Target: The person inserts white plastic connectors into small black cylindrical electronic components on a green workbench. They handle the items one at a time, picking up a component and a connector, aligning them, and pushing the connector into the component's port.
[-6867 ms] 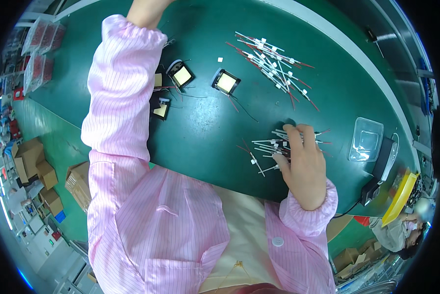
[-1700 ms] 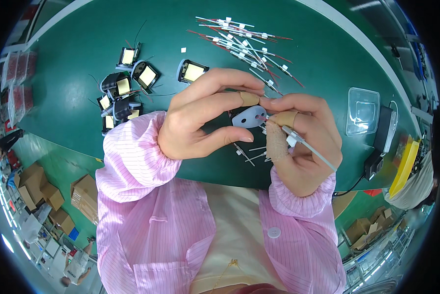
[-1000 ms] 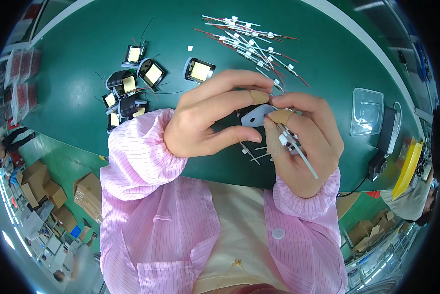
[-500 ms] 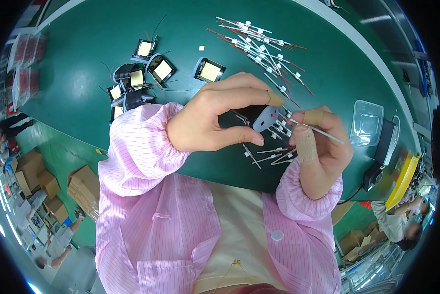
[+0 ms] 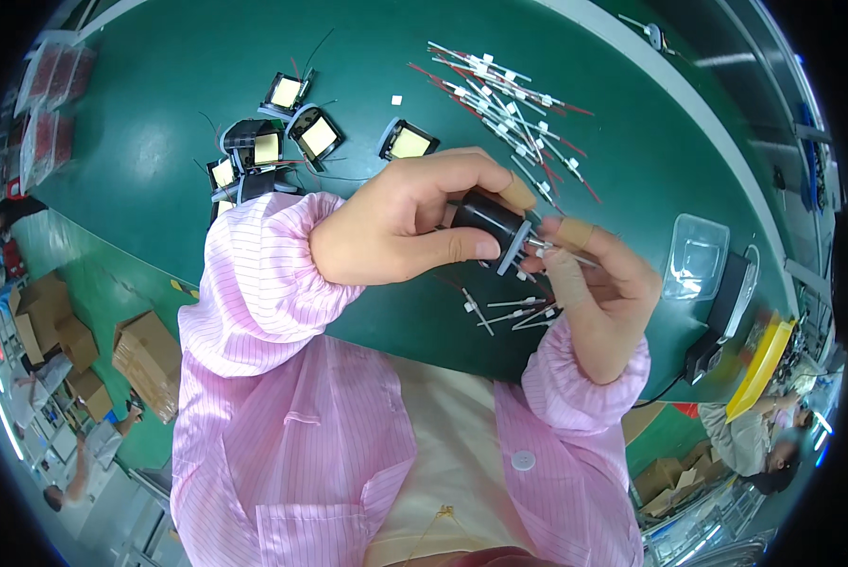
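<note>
My left hand (image 5: 381, 222) is wrapped round a black cylindrical housing (image 5: 488, 217) with a grey flange (image 5: 513, 249), thumb on the near side and fingers on the far side. The flange end points right. There my right hand (image 5: 605, 298) pinches a thin white-sleeved wire (image 5: 537, 243) between thumb and forefinger, its end at the flange face. Whether the end is inside a hole cannot be made out. Beneath both hands, several white-sleeved wires (image 5: 480, 312) lie on the green table. A similar housing with a yellow pad (image 5: 410, 144) sits just beyond my left hand.
Several black housings with yellow pads (image 5: 266, 147) cluster at the left. A pile of red and white tagged wires (image 5: 513, 109) spreads at the far side. To the right are a clear plastic box (image 5: 698, 257), a black device (image 5: 726, 307) and a yellow tray (image 5: 762, 369).
The black housing has turned in my left hand, so its side shows more and its flange face less. My right hand has brought the white-sleeved wire closer to the flange.
</note>
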A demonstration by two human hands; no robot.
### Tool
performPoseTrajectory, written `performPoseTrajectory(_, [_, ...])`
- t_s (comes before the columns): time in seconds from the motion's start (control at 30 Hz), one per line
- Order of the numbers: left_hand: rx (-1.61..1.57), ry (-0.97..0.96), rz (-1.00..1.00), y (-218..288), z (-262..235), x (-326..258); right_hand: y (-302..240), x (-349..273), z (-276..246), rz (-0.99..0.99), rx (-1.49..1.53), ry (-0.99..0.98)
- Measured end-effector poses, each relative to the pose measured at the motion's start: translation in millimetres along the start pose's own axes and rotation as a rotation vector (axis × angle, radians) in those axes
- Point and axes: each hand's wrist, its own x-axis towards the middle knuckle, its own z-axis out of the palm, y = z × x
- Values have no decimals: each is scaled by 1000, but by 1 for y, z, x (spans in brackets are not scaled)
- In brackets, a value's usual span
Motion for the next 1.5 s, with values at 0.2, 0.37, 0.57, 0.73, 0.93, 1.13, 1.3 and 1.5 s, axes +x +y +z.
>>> performPoseTrajectory(0.2, [151,92,-108,2,3,-2,0,7,-3,-139,-526,-88])
performPoseTrajectory(0.37, [106,18,-353,10,1,-3,3,11,-7,-245,-517,-199])
performPoseTrajectory(0.57, [586,-33,-106,1,4,-2,6,11,-10,-299,-632,-239])
performPoseTrajectory(0.73, [832,79,77,-13,12,-5,5,5,8,-472,-1042,-143])
performPoseTrajectory(0.93, [633,15,10,-3,10,-4,4,6,0,-361,-715,-215])
performPoseTrajectory(1.13, [509,2,-41,-5,0,-5,7,3,9,-320,-732,-161])
performPoseTrajectory(1.3, [631,-65,-134,6,-6,-4,9,4,8,-244,-665,-214])
performPoseTrajectory(1.5, [576,270,-405,59,-24,14,-1,4,5,-170,-544,-35])
